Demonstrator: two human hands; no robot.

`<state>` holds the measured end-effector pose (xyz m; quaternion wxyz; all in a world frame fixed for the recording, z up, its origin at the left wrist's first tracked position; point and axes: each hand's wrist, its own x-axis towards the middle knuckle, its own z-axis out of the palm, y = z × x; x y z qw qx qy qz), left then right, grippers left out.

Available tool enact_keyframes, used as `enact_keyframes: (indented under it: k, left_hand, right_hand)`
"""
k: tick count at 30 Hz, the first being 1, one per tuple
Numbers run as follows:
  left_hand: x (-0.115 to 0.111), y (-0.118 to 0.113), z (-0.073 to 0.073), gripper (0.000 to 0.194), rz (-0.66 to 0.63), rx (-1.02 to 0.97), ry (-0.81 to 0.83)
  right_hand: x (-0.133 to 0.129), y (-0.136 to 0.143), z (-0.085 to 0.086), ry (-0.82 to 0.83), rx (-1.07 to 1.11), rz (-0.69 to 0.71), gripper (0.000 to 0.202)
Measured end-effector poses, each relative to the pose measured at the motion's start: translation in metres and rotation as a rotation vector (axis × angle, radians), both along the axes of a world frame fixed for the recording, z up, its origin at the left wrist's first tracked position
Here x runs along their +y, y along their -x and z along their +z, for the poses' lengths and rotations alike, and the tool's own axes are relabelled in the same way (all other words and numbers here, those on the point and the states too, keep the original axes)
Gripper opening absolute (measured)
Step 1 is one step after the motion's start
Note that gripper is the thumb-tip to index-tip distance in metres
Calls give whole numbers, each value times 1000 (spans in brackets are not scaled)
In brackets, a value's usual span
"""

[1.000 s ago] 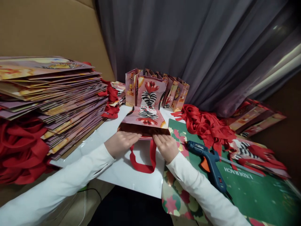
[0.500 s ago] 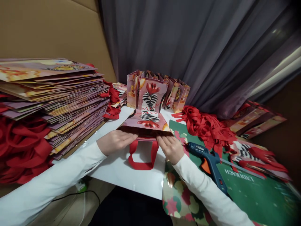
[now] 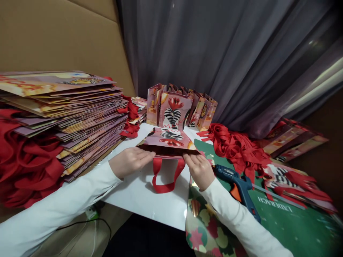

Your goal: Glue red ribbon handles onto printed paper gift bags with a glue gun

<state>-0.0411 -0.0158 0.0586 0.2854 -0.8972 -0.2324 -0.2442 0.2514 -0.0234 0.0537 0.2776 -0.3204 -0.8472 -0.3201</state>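
Note:
A pink paper gift bag point(image 3: 173, 138) with a zebra-striped flower print lies on its side, its mouth facing me and partly spread. At the mouth's left corner my left hand point(image 3: 131, 162) grips the edge, thumb and fingers closed on the paper. My right hand point(image 3: 199, 170) holds the right corner the same way, fingertips partly hidden under the upper panel. From the lower panel a red ribbon handle point(image 3: 164, 188) hangs toward me in a loop, over a white board point(image 3: 139, 198). Right of my right hand rests a blue glue gun point(image 3: 238, 184) with a glue stick in its back.
Folded bags point(image 3: 91, 117) form a tall stack at left, beside red ribbons point(image 3: 29, 160). Finished-looking bags point(image 3: 175, 109) stand upright at the back before a grey curtain point(image 3: 182, 43). More red ribbon point(image 3: 235, 144) lies at right on a green printed sheet point(image 3: 284, 221).
My right hand has shifted slightly right along with the bag's corner. The ribbon loop has swung a little to the right. My left hand stays at its corner.

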Motion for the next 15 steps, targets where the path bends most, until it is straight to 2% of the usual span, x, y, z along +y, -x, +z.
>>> enact_keyframes:
  k: [2, 4, 7, 9, 11, 15]
  left_hand:
    - [-5, -11, 9, 28, 35, -7, -5]
    - [-9, -24, 12, 28, 84, -21, 20]
    - [-8, -44, 8, 31, 146, -9, 130]
    - [-6, -55, 5, 29, 141, -9, 154]
    - [-3, -63, 4, 24, 108, -37, 96]
    - [-2, -67, 9, 20, 66, -72, -75]
  right_hand:
    - [0, 2, 4, 51, 4, -18, 31]
    - [-1, 7, 8, 108, 6, -35, 29]
    - [-1, 20, 13, 172, -11, -54, 24]
    - [0, 28, 14, 180, -27, -61, 17]
    - [2, 34, 13, 163, -32, -50, 12]
    - [5, 35, 8, 86, -14, 14, 24]
